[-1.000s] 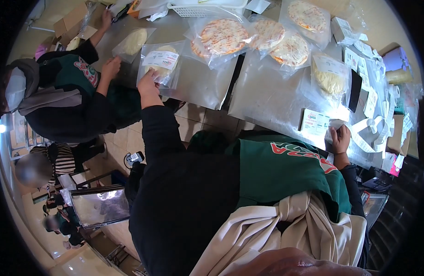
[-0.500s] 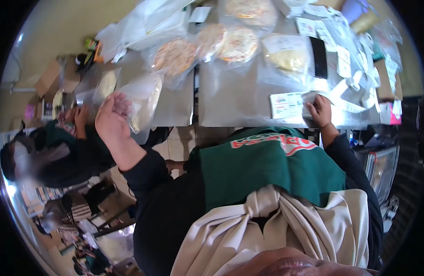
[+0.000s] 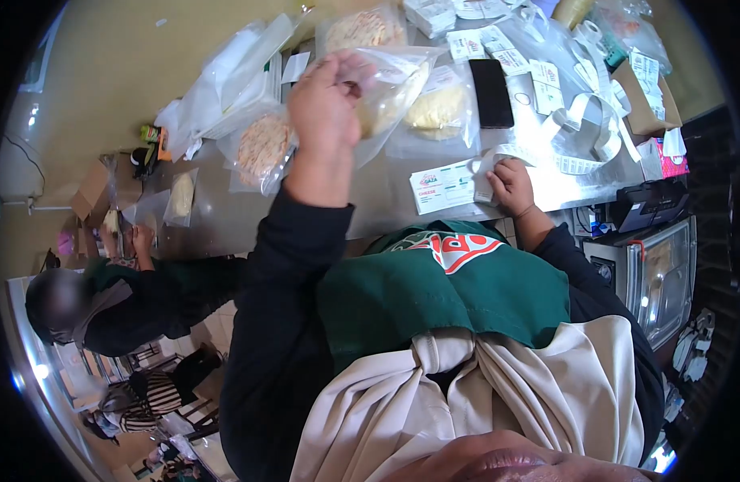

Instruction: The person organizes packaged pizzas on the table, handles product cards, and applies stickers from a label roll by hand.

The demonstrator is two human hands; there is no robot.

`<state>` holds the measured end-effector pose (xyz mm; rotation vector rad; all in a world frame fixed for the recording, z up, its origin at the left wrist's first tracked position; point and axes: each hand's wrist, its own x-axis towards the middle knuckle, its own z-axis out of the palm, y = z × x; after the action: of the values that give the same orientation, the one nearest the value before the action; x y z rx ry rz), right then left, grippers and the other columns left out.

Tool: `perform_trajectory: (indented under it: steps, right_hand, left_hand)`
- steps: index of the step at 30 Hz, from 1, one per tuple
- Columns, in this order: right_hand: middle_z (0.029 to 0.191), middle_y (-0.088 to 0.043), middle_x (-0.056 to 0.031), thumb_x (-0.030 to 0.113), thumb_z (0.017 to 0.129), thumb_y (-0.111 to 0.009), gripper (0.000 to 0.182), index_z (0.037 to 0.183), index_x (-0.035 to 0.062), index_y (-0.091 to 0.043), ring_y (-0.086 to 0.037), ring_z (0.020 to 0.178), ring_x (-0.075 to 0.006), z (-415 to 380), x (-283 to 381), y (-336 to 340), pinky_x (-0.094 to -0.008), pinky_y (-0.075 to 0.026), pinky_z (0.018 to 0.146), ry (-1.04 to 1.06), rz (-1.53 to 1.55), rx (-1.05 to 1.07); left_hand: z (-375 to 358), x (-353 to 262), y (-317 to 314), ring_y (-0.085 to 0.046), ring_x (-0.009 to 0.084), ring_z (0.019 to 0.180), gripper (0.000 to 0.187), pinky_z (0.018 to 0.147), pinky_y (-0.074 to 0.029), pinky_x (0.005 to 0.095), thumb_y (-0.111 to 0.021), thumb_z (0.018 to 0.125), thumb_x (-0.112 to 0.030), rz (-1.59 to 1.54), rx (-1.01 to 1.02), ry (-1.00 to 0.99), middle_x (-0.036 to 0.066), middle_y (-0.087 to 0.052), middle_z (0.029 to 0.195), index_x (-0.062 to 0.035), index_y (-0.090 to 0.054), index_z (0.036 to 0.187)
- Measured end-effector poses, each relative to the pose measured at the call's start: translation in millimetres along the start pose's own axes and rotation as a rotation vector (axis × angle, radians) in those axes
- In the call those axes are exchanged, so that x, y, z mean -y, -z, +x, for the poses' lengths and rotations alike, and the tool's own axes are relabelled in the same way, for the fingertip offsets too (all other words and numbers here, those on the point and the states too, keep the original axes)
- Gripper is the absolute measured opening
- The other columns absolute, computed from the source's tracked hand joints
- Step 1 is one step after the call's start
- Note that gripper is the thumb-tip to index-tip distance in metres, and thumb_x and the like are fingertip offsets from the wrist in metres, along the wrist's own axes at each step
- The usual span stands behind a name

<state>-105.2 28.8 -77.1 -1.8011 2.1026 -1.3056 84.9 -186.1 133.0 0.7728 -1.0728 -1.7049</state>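
My left hand (image 3: 326, 100) is raised over the metal table, its fingers closed on the top of a clear plastic bag (image 3: 394, 96). Something pale yellow shows inside that bag. Beside it, another clear bag with pale yellow contents (image 3: 436, 112) lies flat on the table. Close to the near edge, my right hand (image 3: 511, 189) rests with curled fingers on a white paper label (image 3: 484, 186). That label overlaps the right end of printed labels (image 3: 442, 189) with green and red print.
Bagged pizzas (image 3: 263, 149) lie towards the back left. Further right are a black phone (image 3: 491, 94), label stacks (image 3: 547, 84), a curling label strip (image 3: 575, 165) and a cardboard box (image 3: 643, 100). A co-worker (image 3: 137, 297) stands at the left by a bagged pale item (image 3: 180, 197).
My left hand has carried the clear bag from the table's left side up and to the right, over the bagged pizzas. My right hand stays on the label while the view has shifted.
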Motion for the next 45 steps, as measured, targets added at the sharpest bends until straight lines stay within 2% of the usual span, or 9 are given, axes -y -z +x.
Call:
perform_trajectory:
  steps: [6, 9, 12, 15, 18, 22, 34, 39, 45]
  right_hand:
    - [0.069, -0.052, -0.0119, 0.014, 0.076, -0.061, 0.016, 0.066, 0.0028, -0.054, -0.05, 0.067, -0.0314, -4, -4, 5, -0.0395, -0.04, 0.063, 0.025, 0.083, -0.052]
    - [0.068, -0.052, -0.0118, 0.014, 0.076, -0.06, 0.016, 0.066, 0.003, -0.054, -0.05, 0.067, -0.0314, -4, -6, 6, -0.0395, -0.04, 0.063, 0.029, 0.128, -0.067]
    - [0.068, -0.053, -0.0116, 0.014, 0.077, -0.06, 0.017, 0.066, 0.0031, -0.054, -0.05, 0.067, -0.0313, -3, -6, 7, -0.0394, -0.04, 0.062, 0.032, 0.148, -0.073]
    - [0.068, -0.053, -0.0114, 0.015, 0.077, -0.059, 0.017, 0.066, 0.0033, -0.054, -0.05, 0.067, -0.0311, -1, -6, 9, -0.0392, -0.04, 0.062, 0.037, 0.147, -0.051]
    - [0.068, -0.053, -0.0114, 0.015, 0.078, -0.059, 0.018, 0.066, 0.0033, -0.054, -0.05, 0.067, -0.0311, 0, -6, 9, -0.0393, -0.039, 0.062, 0.027, 0.129, -0.022]
    - [0.067, -0.052, -0.0117, 0.015, 0.078, -0.058, 0.019, 0.065, 0.0032, -0.053, -0.049, 0.067, -0.0314, 1, -6, 9, -0.0396, -0.039, 0.062, 0.027, 0.173, -0.049]
    - [0.067, -0.053, -0.0115, 0.02, 0.086, -0.056, 0.023, 0.075, -0.0004, -0.059, -0.051, 0.066, -0.0247, -10, -17, 9, -0.0321, -0.039, 0.06, -0.32, 0.53, 0.003]
    - [0.06, -0.048, 0.0024, 0.029, 0.091, -0.052, 0.03, 0.08, 0.0025, -0.061, -0.044, 0.054, -0.0067, -7, -3, 32, -0.0217, -0.036, 0.052, -0.688, 0.719, -0.004]
    - [0.055, -0.045, 0.0027, 0.032, 0.091, -0.051, 0.033, 0.074, 0.0054, -0.059, -0.04, 0.051, -0.006, 4, 21, 50, -0.0209, -0.031, 0.049, -0.928, 0.818, 0.055]
  left_hand:
    - [25, 132, -13, -0.061, 0.0226, 0.065, 0.025, 0.055, -0.046, 0.0296, -0.047, 0.091, -0.023, 0.016, -0.165, 0.432, 0.01, -0.061, 0.079, -0.0003, -0.056, 0.086]
    - [-9, 118, -17, -0.058, 0.0237, 0.058, 0.028, 0.052, -0.045, 0.0328, -0.049, 0.089, -0.026, 0.248, -0.153, 0.549, 0.01, -0.06, 0.076, 0.0009, -0.055, 0.084]
    - [-20, 85, -17, -0.057, 0.0282, 0.064, 0.03, 0.063, -0.047, 0.0382, -0.052, 0.088, -0.029, 1.252, -0.065, -0.012, 0.013, -0.06, 0.076, 0.0005, -0.054, 0.084]
    - [-1, 72, -23, -0.056, 0.0329, 0.081, 0.032, 0.078, -0.044, 0.0415, -0.055, 0.086, -0.033, 1.325, 0.021, -0.808, 0.016, -0.059, 0.086, -0.0012, -0.057, 0.093]
    - [24, 76, -36, -0.052, 0.0347, 0.1, 0.037, 0.09, -0.038, 0.0415, -0.057, 0.084, -0.036, 1.431, 0.126, -1.021, 0.018, -0.057, 0.104, -0.0046, -0.058, 0.105]
    - [18, 121, -1, -0.049, 0.0351, 0.111, 0.043, 0.096, -0.036, 0.0408, -0.053, 0.086, -0.038, 1.494, 0.38, -0.301, 0.02, -0.05, 0.122, -0.0056, -0.054, 0.114]
    - [-95, 120, 21, -0.056, 0.0291, 0.089, 0.023, 0.079, -0.044, 0.0384, -0.063, 0.076, -0.023, 1.458, 0.558, -0.496, 0.009, -0.06, 0.093, -0.007, -0.061, 0.093]
    - [-109, 136, 21, -0.044, 0.032, 0.112, 0.055, 0.094, -0.035, 0.042, -0.069, 0.07, -0.031, 1.648, 0.646, -0.446, 0.013, -0.048, 0.121, -0.0086, -0.051, 0.117]
    - [-94, 161, 35, -0.039, 0.0318, 0.116, 0.077, 0.099, -0.031, 0.0416, -0.073, 0.064, -0.031, 1.657, 0.735, -0.292, 0.013, -0.041, 0.127, -0.0094, -0.038, 0.129]
